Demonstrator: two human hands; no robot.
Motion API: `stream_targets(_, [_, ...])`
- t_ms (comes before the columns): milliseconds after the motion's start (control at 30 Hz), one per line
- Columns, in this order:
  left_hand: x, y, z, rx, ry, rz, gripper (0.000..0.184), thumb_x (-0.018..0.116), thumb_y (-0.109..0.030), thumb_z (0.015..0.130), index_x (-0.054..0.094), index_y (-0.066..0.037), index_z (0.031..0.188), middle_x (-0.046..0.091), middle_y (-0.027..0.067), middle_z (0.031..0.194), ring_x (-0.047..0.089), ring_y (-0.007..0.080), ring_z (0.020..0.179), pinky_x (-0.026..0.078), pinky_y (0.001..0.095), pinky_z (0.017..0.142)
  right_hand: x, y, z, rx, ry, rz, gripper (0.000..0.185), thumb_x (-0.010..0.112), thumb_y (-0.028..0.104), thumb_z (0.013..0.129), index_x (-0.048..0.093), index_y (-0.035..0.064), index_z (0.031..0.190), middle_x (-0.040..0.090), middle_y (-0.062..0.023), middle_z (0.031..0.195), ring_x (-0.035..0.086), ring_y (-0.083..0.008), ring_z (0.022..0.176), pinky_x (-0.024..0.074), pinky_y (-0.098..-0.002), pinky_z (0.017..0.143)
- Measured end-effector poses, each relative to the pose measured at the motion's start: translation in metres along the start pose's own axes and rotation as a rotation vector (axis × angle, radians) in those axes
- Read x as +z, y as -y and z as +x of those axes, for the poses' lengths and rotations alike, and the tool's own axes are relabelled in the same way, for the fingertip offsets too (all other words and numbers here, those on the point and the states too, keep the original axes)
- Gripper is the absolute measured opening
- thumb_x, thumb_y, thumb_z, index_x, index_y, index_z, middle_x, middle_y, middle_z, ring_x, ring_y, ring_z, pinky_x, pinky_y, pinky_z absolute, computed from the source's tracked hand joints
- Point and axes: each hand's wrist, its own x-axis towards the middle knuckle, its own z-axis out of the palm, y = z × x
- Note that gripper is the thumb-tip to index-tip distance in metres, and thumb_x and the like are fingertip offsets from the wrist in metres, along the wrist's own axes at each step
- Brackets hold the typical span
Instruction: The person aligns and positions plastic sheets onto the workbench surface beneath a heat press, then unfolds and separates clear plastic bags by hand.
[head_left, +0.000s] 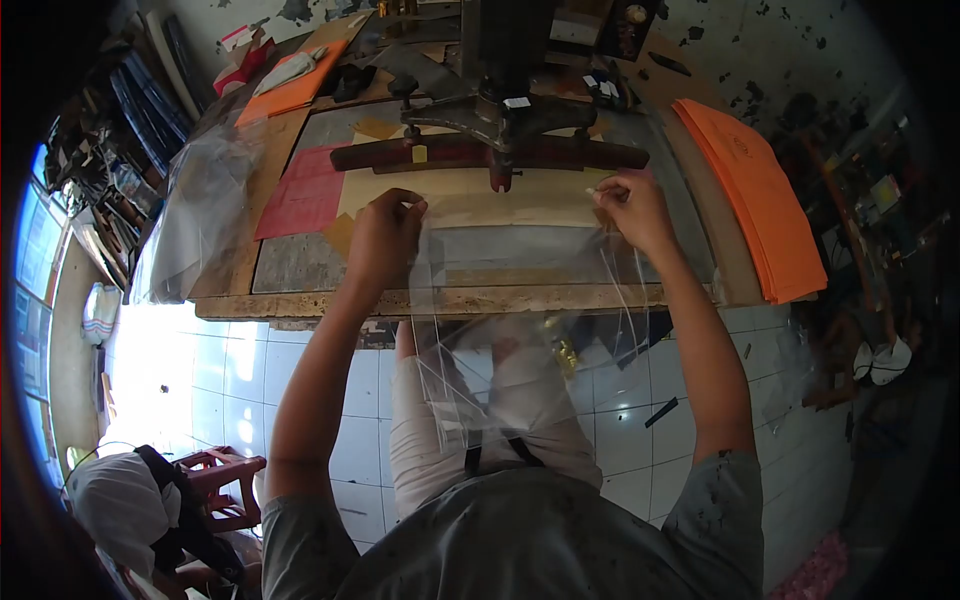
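A clear plastic sheet (520, 350) hangs from both hands, over the table's front edge and down toward the lap. My left hand (385, 232) pinches its upper left corner, thumb and finger together. On the other side my right hand (635, 210) is closed on the upper right corner. Just beyond the hands a dark metal press bar (490, 157) spans the table. Beneath the bar lies a pale yellow sheet (500, 200) on a grey board (300, 262). A red sheet (300, 190) is left of my left hand.
Folded orange material (755, 200) lies at the table's right side. More clear plastic (200, 210) drapes over the left edge. An orange piece (300, 85) with a pale cloth is at the back left. A red stool (222, 485) stands on the floor at lower left.
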Motion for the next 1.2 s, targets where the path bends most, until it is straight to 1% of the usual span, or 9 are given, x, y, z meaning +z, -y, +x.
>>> stream_targets(100, [0.002, 0.002, 0.020, 0.158, -0.122, 0.103, 0.020, 0.069, -0.018, 0.099, 0.066, -0.001, 0.110, 0.069, 0.0135, 0.075, 0.068, 0.0245, 0.065, 0.051, 0.0362, 0.063, 0.017, 0.005, 0.015, 0.062, -0.009, -0.006, 0.020, 0.080, 0.010, 0.089, 0.070, 0.0008, 0.104, 0.074, -0.0120, 0.083, 0.073, -0.0258, 0.078, 0.0549, -0.0374, 0.073])
stream_targets(133, [0.001, 0.002, 0.026, 0.153, -0.093, 0.129, 0.019, 0.069, -0.017, 0.099, 0.065, -0.001, 0.109, 0.069, 0.0146, 0.076, 0.069, 0.0270, 0.068, 0.052, 0.0377, 0.064, 0.021, 0.006, 0.017, 0.117, -0.001, 0.033, 0.022, 0.080, 0.007, 0.087, 0.066, 0.0014, 0.103, 0.070, -0.0131, 0.090, 0.072, -0.0296, 0.085, 0.0546, -0.0404, 0.075])
stream_targets(233, [-0.003, 0.005, 0.035, 0.180, -0.023, 0.201, 0.018, 0.068, -0.016, 0.098, 0.063, -0.002, 0.107, 0.070, 0.0175, 0.081, 0.071, 0.0330, 0.074, 0.053, 0.0422, 0.068, 0.032, 0.002, 0.015, -0.163, -0.150, -0.159, 0.020, 0.080, 0.004, 0.087, 0.067, 0.0000, 0.102, 0.063, -0.0119, 0.093, 0.068, -0.0228, 0.081, 0.0530, -0.0393, 0.073])
stream_targets(400, [-0.002, 0.005, 0.036, 0.311, 0.006, 0.326, 0.014, 0.067, -0.017, 0.098, 0.064, -0.004, 0.102, 0.069, 0.0199, 0.093, 0.069, 0.0436, 0.081, 0.054, 0.0526, 0.071, 0.032, 0.003, 0.013, -0.236, -0.113, -0.186, 0.012, 0.077, 0.003, 0.089, 0.070, -0.0018, 0.098, 0.061, -0.0137, 0.098, 0.068, -0.0313, 0.085, 0.0536, -0.0419, 0.076])
stream_targets(533, [-0.003, -0.001, 0.034, 0.259, 0.047, 0.453, 0.015, 0.066, -0.017, 0.100, 0.070, -0.003, 0.104, 0.071, 0.0188, 0.101, 0.071, 0.0404, 0.085, 0.055, 0.0489, 0.072, 0.028, 0.003, 0.010, -0.151, -0.012, -0.210, 0.008, 0.071, 0.005, 0.093, 0.072, 0.0011, 0.099, 0.060, -0.0138, 0.099, 0.067, -0.0343, 0.096, 0.0559, -0.0451, 0.081])
stream_targets(700, [-0.005, -0.001, 0.033, 0.220, 0.069, 0.475, 0.015, 0.065, -0.015, 0.100, 0.073, -0.004, 0.106, 0.069, 0.0167, 0.098, 0.071, 0.0391, 0.084, 0.055, 0.0474, 0.071, 0.015, 0.012, 0.005, -0.191, 0.047, -0.279, 0.013, 0.070, 0.004, 0.093, 0.074, 0.0013, 0.105, 0.060, -0.0123, 0.098, 0.067, -0.0315, 0.093, 0.0572, -0.0437, 0.077])
stream_targets(800, [-0.008, -0.006, 0.030, 0.209, 0.079, 0.413, 0.013, 0.065, -0.013, 0.099, 0.072, -0.004, 0.106, 0.066, 0.0174, 0.093, 0.069, 0.0422, 0.080, 0.055, 0.0500, 0.070, 0.012, 0.012, 0.004, -0.218, 0.069, -0.309, 0.017, 0.069, 0.002, 0.093, 0.074, 0.0014, 0.110, 0.059, -0.0116, 0.098, 0.067, -0.0305, 0.092, 0.0574, -0.0430, 0.076])
stream_targets(1100, [-0.011, -0.007, 0.032, 0.160, 0.088, 0.349, 0.015, 0.068, -0.007, 0.096, 0.075, -0.002, 0.109, 0.067, 0.0167, 0.093, 0.069, 0.0374, 0.079, 0.054, 0.0442, 0.070, 0.014, 0.001, -0.001, -0.227, 0.072, -0.310, 0.031, 0.070, -0.001, 0.090, 0.074, 0.0047, 0.121, 0.058, -0.0094, 0.100, 0.065, -0.0265, 0.097, 0.0573, -0.0405, 0.079])
stream_targets(1200, [-0.008, -0.009, 0.039, 0.144, 0.104, 0.281, 0.016, 0.069, -0.003, 0.097, 0.075, 0.002, 0.111, 0.068, 0.0148, 0.089, 0.068, 0.0240, 0.075, 0.052, 0.0354, 0.069, 0.014, -0.004, 0.003, -0.242, 0.039, -0.349, 0.034, 0.072, -0.002, 0.087, 0.075, 0.0050, 0.120, 0.059, -0.0084, 0.100, 0.065, -0.0259, 0.096, 0.0580, -0.0398, 0.080])
